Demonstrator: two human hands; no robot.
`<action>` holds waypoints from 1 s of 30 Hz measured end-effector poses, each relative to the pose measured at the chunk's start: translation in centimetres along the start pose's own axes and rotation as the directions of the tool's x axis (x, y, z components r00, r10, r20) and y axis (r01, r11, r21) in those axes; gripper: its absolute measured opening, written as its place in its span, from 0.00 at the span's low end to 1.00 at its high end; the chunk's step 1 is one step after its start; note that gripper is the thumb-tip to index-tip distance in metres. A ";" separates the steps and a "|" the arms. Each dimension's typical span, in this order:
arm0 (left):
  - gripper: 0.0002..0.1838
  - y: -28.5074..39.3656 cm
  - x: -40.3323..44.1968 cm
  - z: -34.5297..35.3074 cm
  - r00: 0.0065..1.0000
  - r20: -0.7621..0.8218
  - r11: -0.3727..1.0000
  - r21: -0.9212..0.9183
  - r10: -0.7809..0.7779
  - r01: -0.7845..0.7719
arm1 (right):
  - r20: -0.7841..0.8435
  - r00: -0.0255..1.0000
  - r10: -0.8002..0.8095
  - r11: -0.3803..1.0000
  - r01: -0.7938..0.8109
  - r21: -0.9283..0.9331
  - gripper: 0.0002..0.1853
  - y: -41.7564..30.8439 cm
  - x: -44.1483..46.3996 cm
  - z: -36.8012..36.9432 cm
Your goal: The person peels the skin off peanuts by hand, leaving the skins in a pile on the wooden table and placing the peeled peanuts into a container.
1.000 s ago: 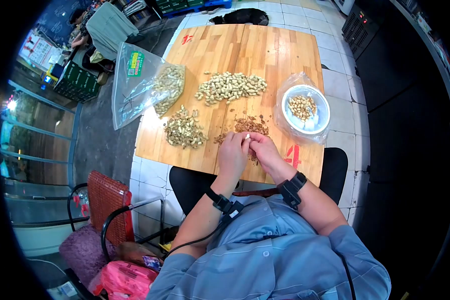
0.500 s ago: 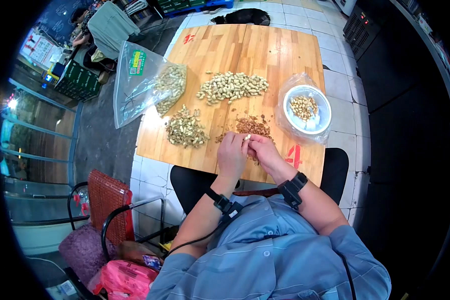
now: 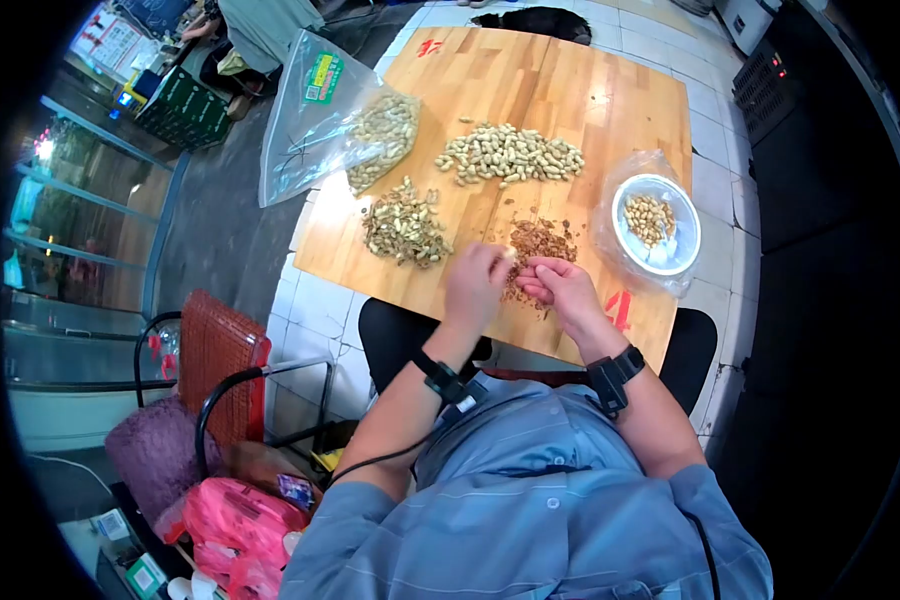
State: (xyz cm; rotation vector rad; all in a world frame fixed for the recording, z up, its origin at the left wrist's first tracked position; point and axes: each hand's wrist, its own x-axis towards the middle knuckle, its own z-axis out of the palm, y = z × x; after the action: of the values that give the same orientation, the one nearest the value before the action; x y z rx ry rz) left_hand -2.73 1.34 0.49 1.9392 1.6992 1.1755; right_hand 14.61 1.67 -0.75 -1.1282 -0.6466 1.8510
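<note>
My left hand (image 3: 477, 285) is closed, with a pale, slightly blurred peanut (image 3: 510, 254) pinched at its fingertips. Just to its right, my right hand (image 3: 568, 292) has its fingers curled and pressed together; whether something small is in them I cannot make out. Both hands are over the near edge of a heap of reddish-brown peanut skins (image 3: 542, 240). A pile of empty shells (image 3: 406, 228) lies left of my left hand. Farther back is a pile of unshelled peanuts (image 3: 510, 155). Shelled peanuts (image 3: 650, 220) lie in a white bowl (image 3: 692, 235) at the right.
A clear plastic bag (image 3: 315, 125) partly filled with unshelled peanuts rests on the left side of the wooden table (image 3: 610, 75). Thin plastic surrounds the bowl. A chair (image 3: 225, 365) stands at lower left with a pink bag (image 3: 240, 520) nearby. A black animal (image 3: 540, 24) lies beyond the table.
My hands have parted slightly. The peanut that was between both hands' fingertips is now at my left fingertips. The whole view has shifted, so the table appears farther right and higher.
</note>
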 end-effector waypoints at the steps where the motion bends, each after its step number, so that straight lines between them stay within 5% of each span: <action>1: 0.07 -1.0 0.7 -0.8 1.000 -0.023 0.999 0.029 -0.014 0.015 | 0.004 1.000 0.008 1.000 -0.008 -0.021 0.13 -0.2 0.0 -0.1; 5: 0.07 -5.6 4.3 -5.8 0.990 -0.141 0.988 0.154 0.012 0.010 | 0.017 1.000 0.017 0.995 -0.015 -0.095 0.15 -0.5 0.1 -1.5; 8: 0.09 -7.5 6.4 -8.6 0.983 -0.144 0.953 0.263 -0.112 0.148 | 0.012 1.000 0.002 0.993 0.000 -0.115 0.15 -0.6 -0.1 -1.8; 12: 0.13 -8.3 7.2 -10.1 0.965 -0.160 0.946 0.219 -0.206 0.238 | 0.009 1.000 0.006 0.993 -0.004 -0.121 0.15 -1.2 -0.4 -1.4; 15: 0.11 -9.4 7.1 -10.2 0.971 -0.237 0.917 0.392 0.022 0.075 | -0.003 1.000 0.018 0.995 -0.019 -0.102 0.14 -1.3 -0.3 -1.7; 18: 0.09 -8.3 6.8 -10.2 0.962 -0.273 0.963 0.256 -0.006 0.079 | 0.002 0.999 0.032 0.992 -0.031 -0.123 0.14 -1.6 -0.1 -2.0; 21: 0.10 -5.1 5.2 -8.9 0.970 -0.149 0.981 -0.012 -0.192 0.192 | 0.025 0.999 0.021 0.991 -0.018 -0.130 0.14 -2.1 -0.3 -1.7; 22: 0.13 -3.9 4.1 -7.3 0.955 -0.054 0.935 -0.226 -0.291 0.272 | 0.028 1.000 0.002 0.988 0.002 -0.153 0.14 -2.4 -0.4 -1.5; 25: 0.21 -1.2 0.3 -1.3 0.807 0.333 0.468 -0.681 -0.487 0.563 | 0.081 0.993 -0.083 0.972 0.098 -0.212 0.13 -2.3 -0.4 0.0; 27: 0.24 -1.0 -1.5 2.3 0.658 0.655 -0.141 -0.740 -0.371 0.658 | 0.149 0.973 -0.179 0.947 0.211 -0.242 0.12 -1.8 -0.5 0.7; 30: 0.24 0.1 -3.0 4.7 0.636 0.727 -0.343 -0.685 -0.259 0.643 | 0.157 0.952 -0.262 0.735 0.302 -0.606 0.11 -2.0 -1.8 2.1</action>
State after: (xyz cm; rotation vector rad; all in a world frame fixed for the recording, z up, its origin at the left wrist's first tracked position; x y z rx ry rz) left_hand 0.93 -0.17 -3.45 0.1763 0.6216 1.0617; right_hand 13.96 1.11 2.56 -1.2920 -1.4676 1.4318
